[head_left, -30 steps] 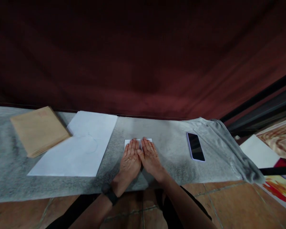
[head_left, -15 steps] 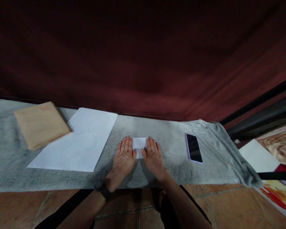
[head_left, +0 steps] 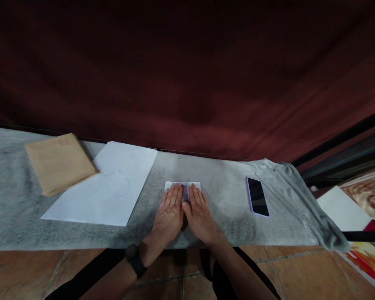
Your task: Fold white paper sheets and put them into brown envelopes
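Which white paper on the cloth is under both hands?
The small paper, its far edge showing beyond the left hand and right hand; the large paper lies left, partly under the brown stack.

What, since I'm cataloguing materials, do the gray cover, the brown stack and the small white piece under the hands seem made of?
Gray cover: probably matte plush fabric; mottled nap, bunched folds. Brown stack: likely matte kraft paper; tan color, layered edges. Small white piece: seemingly matte paper; straight edge, no gloss, mostly hidden.
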`<act>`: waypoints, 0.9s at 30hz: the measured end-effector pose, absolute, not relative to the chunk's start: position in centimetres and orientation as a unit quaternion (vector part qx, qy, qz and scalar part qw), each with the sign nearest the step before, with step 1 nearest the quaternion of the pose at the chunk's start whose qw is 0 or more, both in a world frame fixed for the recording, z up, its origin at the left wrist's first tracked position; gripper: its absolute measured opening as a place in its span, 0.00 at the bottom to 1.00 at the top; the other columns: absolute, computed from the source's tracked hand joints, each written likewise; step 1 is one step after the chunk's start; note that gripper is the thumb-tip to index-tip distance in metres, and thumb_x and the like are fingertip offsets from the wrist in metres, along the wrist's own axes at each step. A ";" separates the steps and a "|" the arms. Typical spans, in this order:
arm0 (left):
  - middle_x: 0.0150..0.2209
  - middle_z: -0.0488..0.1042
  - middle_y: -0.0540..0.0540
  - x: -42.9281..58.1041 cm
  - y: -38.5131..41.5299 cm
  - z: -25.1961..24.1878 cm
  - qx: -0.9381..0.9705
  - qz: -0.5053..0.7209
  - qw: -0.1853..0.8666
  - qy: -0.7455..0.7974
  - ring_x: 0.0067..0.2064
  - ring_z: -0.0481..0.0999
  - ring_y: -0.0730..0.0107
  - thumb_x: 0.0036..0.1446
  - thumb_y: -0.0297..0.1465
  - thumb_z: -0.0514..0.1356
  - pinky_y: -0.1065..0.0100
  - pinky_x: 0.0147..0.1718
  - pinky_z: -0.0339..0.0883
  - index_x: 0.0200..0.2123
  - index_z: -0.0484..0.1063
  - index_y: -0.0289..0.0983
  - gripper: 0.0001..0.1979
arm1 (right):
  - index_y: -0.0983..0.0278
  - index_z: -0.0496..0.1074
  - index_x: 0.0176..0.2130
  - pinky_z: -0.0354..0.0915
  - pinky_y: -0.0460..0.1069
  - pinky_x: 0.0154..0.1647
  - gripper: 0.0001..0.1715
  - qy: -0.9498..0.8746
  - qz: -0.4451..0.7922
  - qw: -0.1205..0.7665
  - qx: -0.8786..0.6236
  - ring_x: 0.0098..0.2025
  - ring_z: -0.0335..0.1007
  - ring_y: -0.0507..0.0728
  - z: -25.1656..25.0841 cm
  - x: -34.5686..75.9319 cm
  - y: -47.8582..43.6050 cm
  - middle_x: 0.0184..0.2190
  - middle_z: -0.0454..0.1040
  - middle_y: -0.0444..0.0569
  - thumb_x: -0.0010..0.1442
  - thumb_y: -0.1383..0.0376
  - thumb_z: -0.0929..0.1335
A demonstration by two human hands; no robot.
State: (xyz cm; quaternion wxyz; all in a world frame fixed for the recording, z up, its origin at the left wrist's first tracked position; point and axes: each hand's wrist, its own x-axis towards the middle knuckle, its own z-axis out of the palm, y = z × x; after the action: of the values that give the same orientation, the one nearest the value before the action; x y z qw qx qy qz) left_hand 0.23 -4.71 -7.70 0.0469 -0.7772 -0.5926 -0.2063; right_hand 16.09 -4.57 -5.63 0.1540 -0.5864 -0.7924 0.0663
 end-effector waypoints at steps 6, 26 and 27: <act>0.73 0.55 0.30 1.2 -7.7 -8.9 -0.831 -0.199 0.064 -0.516 0.73 0.58 0.53 0.68 0.26 0.48 0.50 0.70 0.57 0.76 0.29 0.29 0.40 | 0.68 0.49 0.75 0.49 0.59 0.77 0.36 -0.824 0.132 0.148 -0.531 0.77 0.44 0.59 -5.4 13.9 -6.6 0.76 0.48 0.53 0.78 0.52 0.51; 0.71 0.57 0.25 -2.1 -7.6 -8.1 -0.778 -0.197 0.032 -0.596 0.74 0.56 0.45 0.71 0.44 0.48 0.44 0.70 0.56 0.72 0.52 0.22 0.38 | 0.76 0.53 0.73 0.52 0.63 0.74 0.40 -0.787 -0.024 0.136 -0.601 0.75 0.51 0.67 -8.7 18.7 -6.3 0.73 0.55 0.65 0.75 0.52 0.59; 0.71 0.58 0.25 -2.2 -7.6 -8.2 -0.774 -0.200 0.032 -0.600 0.74 0.56 0.44 0.71 0.44 0.48 0.44 0.70 0.55 0.72 0.52 0.22 0.38 | 0.76 0.54 0.73 0.52 0.64 0.74 0.39 -0.785 -0.023 0.135 -0.605 0.75 0.51 0.68 -8.6 18.9 -6.2 0.73 0.55 0.65 0.75 0.52 0.59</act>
State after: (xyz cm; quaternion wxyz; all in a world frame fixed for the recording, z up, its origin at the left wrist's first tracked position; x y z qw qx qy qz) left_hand -2.25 -7.55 -8.15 0.0323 -0.7741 -0.5999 -0.1997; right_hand 18.89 -6.23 -8.64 0.1347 -0.6045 -0.7848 -0.0232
